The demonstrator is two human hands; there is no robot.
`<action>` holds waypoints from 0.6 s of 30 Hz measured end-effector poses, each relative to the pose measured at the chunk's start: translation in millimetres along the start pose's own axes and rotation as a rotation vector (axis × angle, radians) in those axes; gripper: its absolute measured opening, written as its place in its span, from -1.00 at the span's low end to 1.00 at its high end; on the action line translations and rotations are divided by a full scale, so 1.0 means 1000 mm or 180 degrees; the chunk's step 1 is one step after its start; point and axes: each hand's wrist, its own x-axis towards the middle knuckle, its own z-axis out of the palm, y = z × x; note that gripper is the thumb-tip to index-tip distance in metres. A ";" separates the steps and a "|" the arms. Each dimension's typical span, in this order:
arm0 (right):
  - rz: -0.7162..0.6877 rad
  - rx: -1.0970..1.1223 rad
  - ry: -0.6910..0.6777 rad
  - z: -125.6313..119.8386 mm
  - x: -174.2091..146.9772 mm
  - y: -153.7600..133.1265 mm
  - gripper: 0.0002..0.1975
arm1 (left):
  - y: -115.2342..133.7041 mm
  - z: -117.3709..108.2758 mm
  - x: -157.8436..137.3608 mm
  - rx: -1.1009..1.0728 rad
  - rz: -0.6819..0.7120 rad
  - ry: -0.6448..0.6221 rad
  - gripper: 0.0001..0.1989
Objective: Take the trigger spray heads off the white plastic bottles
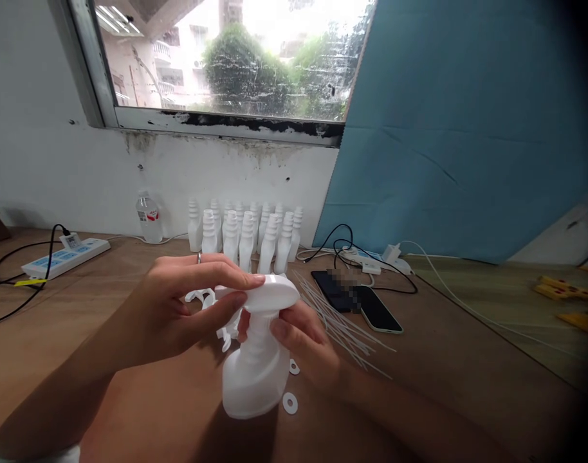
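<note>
A white plastic spray bottle (pixel 255 379) is held slightly tilted above the table, in the lower middle of the head view. On its neck sits a smooth white sprayer top (pixel 272 292). My left hand (pixel 192 302), with a ring on one finger, pinches the left end of that top between thumb and fingers. Wrapped round the bottle's neck, just under the top, is my right hand (pixel 308 341). Small white plastic parts (pixel 226 334) lie behind the bottle, partly hidden by my left hand. A white washer (pixel 290 403) lies to the right of the bottle's base.
Several white bottles (pixel 231 235) without tops stand by the wall. Thin white tubes (pixel 342 328) lie to the right, beside two phones (pixel 379 310). A clear water bottle (pixel 150 218) stands at the back left. Power strips (pixel 65 257) and cables lie on both sides.
</note>
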 end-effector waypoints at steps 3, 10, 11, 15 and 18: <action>0.0128 0.0063 0.0156 0.000 0.001 0.000 -0.70 | 0.000 0.001 0.000 0.0034 0.0051 -0.0009 -0.66; 0.0097 0.0224 0.0027 0.000 0.000 0.001 -0.65 | 0.002 0.003 0.000 -0.0057 0.0142 0.0047 -0.65; 0.0125 0.0205 0.0060 0.000 0.000 0.001 -0.66 | 0.002 0.003 0.000 -0.0069 0.0137 0.0039 -0.65; 0.0180 0.0237 0.0381 0.002 -0.001 0.003 -0.58 | 0.004 0.003 -0.001 -0.0065 0.0105 0.0026 -0.65; 0.0083 0.0334 0.0079 0.001 -0.001 0.004 -0.62 | 0.003 0.003 -0.001 -0.0118 0.0139 -0.0007 -0.65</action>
